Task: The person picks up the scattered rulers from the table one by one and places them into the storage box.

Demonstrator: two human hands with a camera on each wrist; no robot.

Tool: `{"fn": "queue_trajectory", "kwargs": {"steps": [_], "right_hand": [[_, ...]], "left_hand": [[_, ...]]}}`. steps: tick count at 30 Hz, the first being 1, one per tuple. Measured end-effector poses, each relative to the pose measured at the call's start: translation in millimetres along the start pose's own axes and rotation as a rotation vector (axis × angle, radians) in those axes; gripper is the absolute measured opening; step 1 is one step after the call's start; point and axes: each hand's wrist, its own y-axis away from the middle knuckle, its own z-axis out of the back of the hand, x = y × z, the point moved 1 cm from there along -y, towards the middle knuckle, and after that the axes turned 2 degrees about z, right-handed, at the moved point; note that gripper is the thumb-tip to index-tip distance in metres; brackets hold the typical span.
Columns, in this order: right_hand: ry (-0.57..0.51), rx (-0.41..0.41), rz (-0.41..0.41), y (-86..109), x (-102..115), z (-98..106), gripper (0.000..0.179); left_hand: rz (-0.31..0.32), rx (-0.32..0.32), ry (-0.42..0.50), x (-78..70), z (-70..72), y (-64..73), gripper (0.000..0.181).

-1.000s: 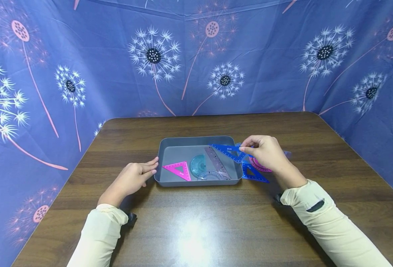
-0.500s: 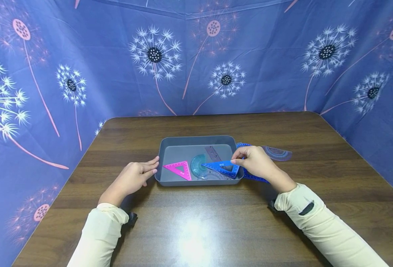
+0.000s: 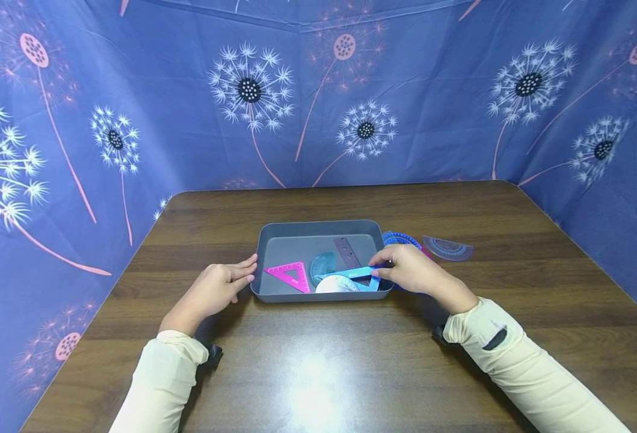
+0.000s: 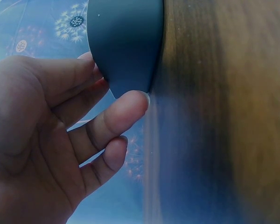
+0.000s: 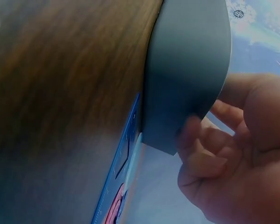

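My right hand (image 3: 412, 269) pinches a blue set square (image 3: 353, 273) by its right side, low inside the right end of the grey tray (image 3: 296, 297). In the right wrist view the tray wall hides the fingertips. A pink set square (image 3: 288, 268), a teal protractor (image 3: 322, 263), a purplish ruler (image 3: 346, 251) and a clear protractor (image 3: 337, 284), bright with glare, lie in the tray. The blue set square partly overlaps some of them. With fingers nearly straight, my left hand (image 3: 215, 288) touches the tray's left wall (image 4: 126, 42).
On the wooden table (image 3: 318, 355), right of the tray, lie a blue protractor (image 3: 400, 238), a clear protractor (image 3: 448, 248), another blue set square (image 5: 119, 156) and a pink piece (image 5: 114, 205) partly hidden by my hand. A patterned cloth (image 3: 296, 90) hangs behind the table.
My right hand has brought the blue set square from above the tray's right edge forward and down into it. Glare now whitens the clear protractor. The left hand stays put.
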Motion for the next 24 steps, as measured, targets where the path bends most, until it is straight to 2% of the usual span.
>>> {"fn": "queue_trajectory", "kwargs": {"steps": [6, 12, 19, 24], "right_hand": [[0.103, 0.112, 0.077, 2.1, 3.1, -2.1, 0.031], [0.112, 0.178, 0.032, 5.0, 6.5, -3.6, 0.042], [0.093, 0.197, -0.021, 5.5, 6.9, -4.4, 0.05], [0.083, 0.202, -0.028, 5.5, 7.3, -4.4, 0.051]], "left_hand": [[-0.024, -0.01, 0.005, -0.8, -0.7, -0.6, 0.036], [-0.011, 0.0, 0.022, -0.7, -1.1, 0.3, 0.036], [-0.009, 0.003, 0.03, 0.4, -0.9, 0.3, 0.036], [-0.014, -0.001, 0.026, 1.0, -0.9, -0.1, 0.036]]}}
